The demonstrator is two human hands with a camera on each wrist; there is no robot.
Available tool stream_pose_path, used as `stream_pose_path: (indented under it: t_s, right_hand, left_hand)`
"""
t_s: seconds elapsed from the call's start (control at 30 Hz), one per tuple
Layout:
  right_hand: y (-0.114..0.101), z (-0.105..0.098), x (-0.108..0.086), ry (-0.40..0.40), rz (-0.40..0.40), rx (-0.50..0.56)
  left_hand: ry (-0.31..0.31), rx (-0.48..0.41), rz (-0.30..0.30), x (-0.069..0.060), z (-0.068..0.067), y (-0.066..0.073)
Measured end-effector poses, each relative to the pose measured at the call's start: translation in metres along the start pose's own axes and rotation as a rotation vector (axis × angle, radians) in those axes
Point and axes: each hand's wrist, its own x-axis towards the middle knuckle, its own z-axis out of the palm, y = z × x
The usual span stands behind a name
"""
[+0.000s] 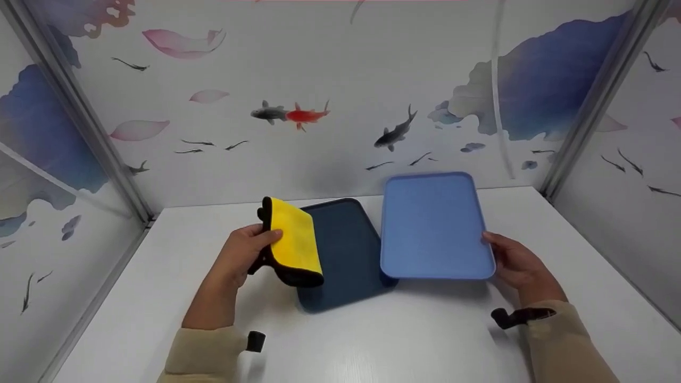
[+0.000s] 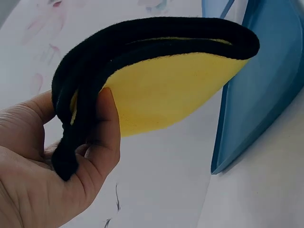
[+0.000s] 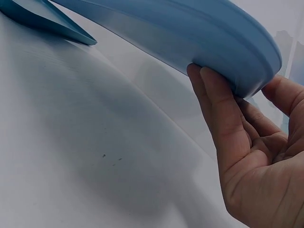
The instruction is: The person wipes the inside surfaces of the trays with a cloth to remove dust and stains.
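Observation:
My left hand (image 1: 246,249) pinches a folded yellow cloth with black edging (image 1: 295,236), thumb on the yellow face. In the left wrist view the folded layers of the cloth (image 2: 156,90) show at its black rim, raised off the table. My right hand (image 1: 518,263) grips the right edge of a light blue tray (image 1: 433,226), thumb on top and fingers beneath. That tray is lifted and tilted; its underside (image 3: 156,38) shows in the right wrist view. A dark blue tray (image 1: 346,255) lies between the hands, partly covered by the cloth and the lighter tray.
A white table (image 1: 372,340) lies under everything. Behind it stands a white wall (image 1: 330,64) printed with fish and petals. Side panels with metal posts (image 1: 590,101) border the table left and right. Each wrist carries a small black device (image 1: 255,341).

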Motion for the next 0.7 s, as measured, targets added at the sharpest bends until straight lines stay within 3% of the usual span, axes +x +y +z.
stream_pose_path:
  t_s: [0.43, 0.6, 0.7]
  right_hand:
    - [0.003, 0.000, 0.002, 0.037, 0.002, -0.010]
    - [0.002, 0.001, -0.001, 0.039, -0.008, -0.022]
    - [0.002, 0.003, -0.001, 0.039, -0.004, -0.006]
  left_hand:
    - [-0.059, 0.036, 0.063, 0.011, 0.065, 0.029]
    - [-0.086, 0.000, 0.116, 0.014, 0.089, 0.034]
    - [-0.072, 0.042, 0.145, 0.014, 0.102, 0.036]
